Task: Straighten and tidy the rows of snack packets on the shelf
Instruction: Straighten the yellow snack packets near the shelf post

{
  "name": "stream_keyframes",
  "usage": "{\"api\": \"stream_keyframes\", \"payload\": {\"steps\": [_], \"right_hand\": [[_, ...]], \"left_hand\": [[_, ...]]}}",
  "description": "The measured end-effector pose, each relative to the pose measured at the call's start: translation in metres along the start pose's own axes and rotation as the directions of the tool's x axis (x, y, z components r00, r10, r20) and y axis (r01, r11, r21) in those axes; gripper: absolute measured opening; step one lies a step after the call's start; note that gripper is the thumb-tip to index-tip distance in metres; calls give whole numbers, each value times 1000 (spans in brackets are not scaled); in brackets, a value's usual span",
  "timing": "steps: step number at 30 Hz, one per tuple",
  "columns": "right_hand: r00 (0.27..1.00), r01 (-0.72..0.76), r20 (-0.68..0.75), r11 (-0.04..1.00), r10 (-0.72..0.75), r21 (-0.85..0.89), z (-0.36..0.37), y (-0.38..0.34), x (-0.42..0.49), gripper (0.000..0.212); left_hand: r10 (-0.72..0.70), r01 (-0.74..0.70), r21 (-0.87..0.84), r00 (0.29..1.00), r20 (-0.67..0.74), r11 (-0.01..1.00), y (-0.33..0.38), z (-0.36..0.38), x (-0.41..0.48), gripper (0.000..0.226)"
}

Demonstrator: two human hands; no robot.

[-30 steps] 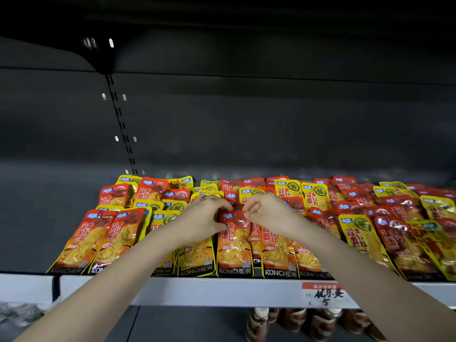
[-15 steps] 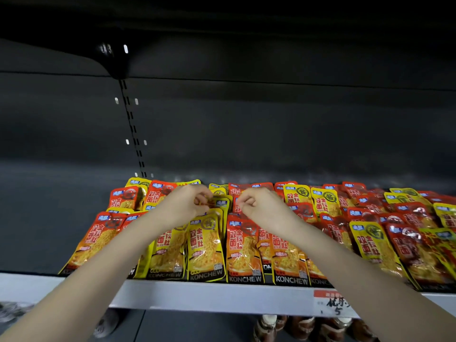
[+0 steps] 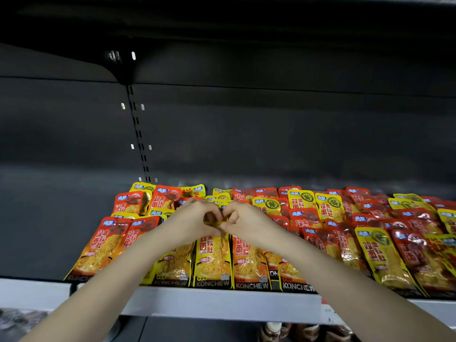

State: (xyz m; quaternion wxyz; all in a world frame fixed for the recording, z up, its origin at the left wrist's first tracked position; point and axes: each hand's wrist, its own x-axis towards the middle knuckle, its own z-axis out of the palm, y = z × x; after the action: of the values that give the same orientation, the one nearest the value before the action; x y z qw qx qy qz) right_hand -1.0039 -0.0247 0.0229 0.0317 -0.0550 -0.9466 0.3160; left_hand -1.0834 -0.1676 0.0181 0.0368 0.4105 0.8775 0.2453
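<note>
A dark back panel [image 3: 271, 132] with a slotted upright strip [image 3: 138, 134] rises behind the shelf [image 3: 222, 304], whose pale front edge runs across the lower part of the view. Rows of snack packets [image 3: 320, 218], red-orange and yellow, cover the shelf from left of centre to its right end. They lie tilted and overlapping, with the front row's lower ends at the front edge and the right-hand packets askew. The shelf's left end is bare.

Both hands reach in over the front edge and meet near the middle of the shelf. The left hand [image 3: 195, 220] and the right hand [image 3: 246, 220] have curled fingers, and together they pinch the top edge of a yellow packet [image 3: 213, 257]. It stands in the front row between a yellow packet and a red-orange one.
</note>
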Motion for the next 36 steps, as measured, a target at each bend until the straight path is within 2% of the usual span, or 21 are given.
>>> {"api": "stream_keyframes", "payload": {"steps": [3,7,9,13,18,25,31,36], "right_hand": [[1000,-9,-12,1000,9,-6,0,2,-1,9],[999,-15,-33,1000,14,-6,0,3,-1,12],[998,-21,-64,1000,21,5,0,4,1,18],[993,-34,-118,998,28,-48,0,6,6,22],[992,-15,-126,990,-2,-137,1,1,9,25],[991,-10,-136,983,-15,-181,4,2,14,28],[984,-64,-175,986,36,-152,0,7,23,22],[975,-114,-204,986,87,-123,-4,9,32,30]], "left_hand": [[6,-6,-69,1000,3,998,5,6,1,25],[24,-24,-93,1000,-3,995,4,6,1,22],[14,-22,-114,997,-70,993,-1,3,0,17],[-109,94,-85,975,-193,992,-14,-3,-2,18],[-152,141,-82,978,-142,987,-19,-3,0,23],[-135,121,-114,984,-117,986,-14,4,8,25],[-165,145,-110,965,-206,983,-15,4,15,24],[-223,201,-110,945,-240,973,-19,2,25,27]]}}
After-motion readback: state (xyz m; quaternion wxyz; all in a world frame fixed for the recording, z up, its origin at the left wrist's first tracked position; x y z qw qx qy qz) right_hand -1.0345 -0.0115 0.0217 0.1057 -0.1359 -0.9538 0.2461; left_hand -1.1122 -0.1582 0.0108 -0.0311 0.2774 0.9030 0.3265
